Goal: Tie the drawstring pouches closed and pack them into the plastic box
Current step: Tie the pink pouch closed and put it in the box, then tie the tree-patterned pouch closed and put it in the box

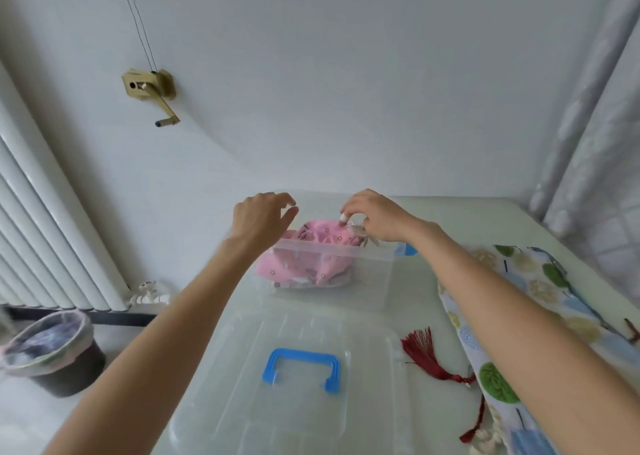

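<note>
Patterned cloth (540, 319) cut by right edge.

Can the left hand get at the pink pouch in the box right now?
Probably yes: the left hand hovers open above the lidless plastic box, and the pink pouch lies exposed beside it. The right hand only pinches its far end.

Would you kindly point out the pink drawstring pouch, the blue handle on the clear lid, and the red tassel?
Pink star-printed drawstring pouch (318, 238): head view, upper fabric above the box rim.
Blue plastic handle (300, 368): head view, its top bar.
Red tassel (420, 349): head view, its fringe.
</note>
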